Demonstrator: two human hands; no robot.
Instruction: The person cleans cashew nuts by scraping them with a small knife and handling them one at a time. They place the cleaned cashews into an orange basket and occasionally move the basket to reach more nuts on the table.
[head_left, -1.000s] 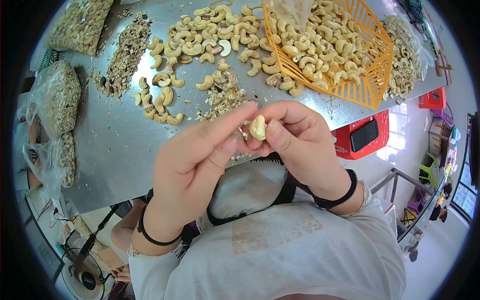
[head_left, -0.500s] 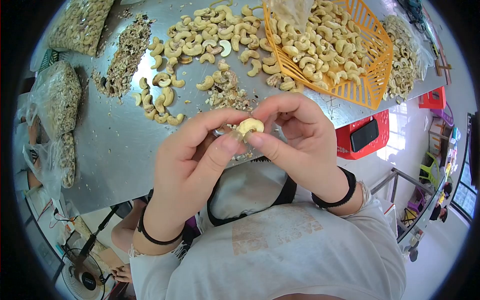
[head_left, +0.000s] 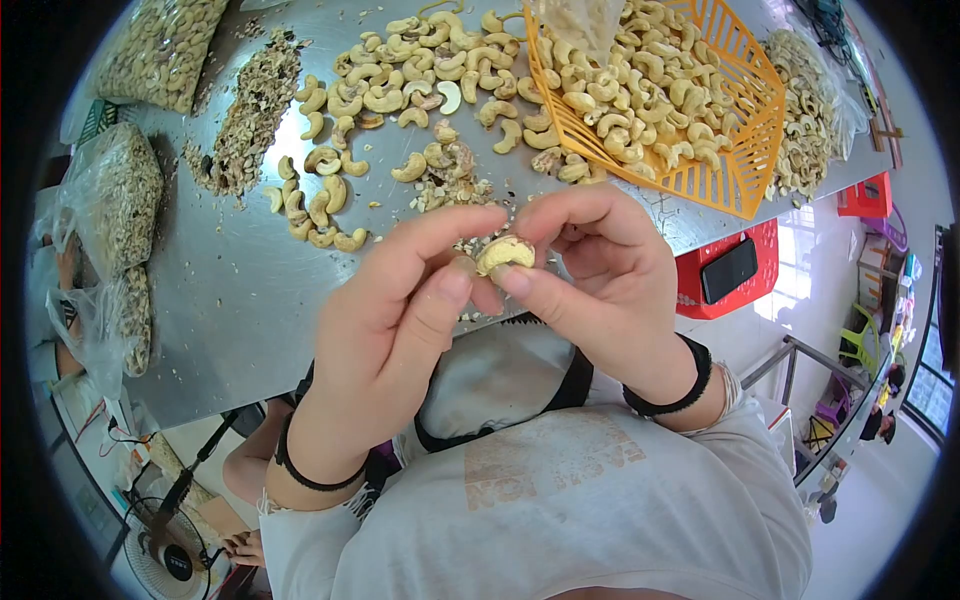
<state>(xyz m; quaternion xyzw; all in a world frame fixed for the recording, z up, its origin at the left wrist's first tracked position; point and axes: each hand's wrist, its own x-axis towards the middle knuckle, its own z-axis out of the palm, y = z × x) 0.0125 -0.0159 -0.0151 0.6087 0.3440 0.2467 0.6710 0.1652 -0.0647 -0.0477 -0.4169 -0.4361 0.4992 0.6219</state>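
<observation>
A pale cashew (head_left: 506, 254) is between the fingertips of both hands, above the table's front edge. My right hand (head_left: 598, 262) pinches its right end between thumb and index finger. On the left, my left hand (head_left: 405, 295) touches the nut with its thumb and fingertips. Just beyond the fingers lies a small heap of skin crumbs and broken bits (head_left: 450, 188). Whole cashews (head_left: 425, 60) are spread behind it, and a smaller cluster (head_left: 322, 200) lies to the left. An orange basket (head_left: 752, 175) full of cashews stands at the back right.
Brown skin debris (head_left: 250, 120) lies on the metal table (head_left: 230, 290). Bags of nuts (head_left: 160, 50) and pieces (head_left: 120, 200) line the left side. More cashews (head_left: 803, 120) sit beyond the basket. A phone (head_left: 730, 270) rests on a red stool (head_left: 765, 285). Another person's hand (head_left: 243, 547) shows lower left.
The cashew has turned between the fingers and shows more of its curved side. My left fingertips have shifted slightly around it.
</observation>
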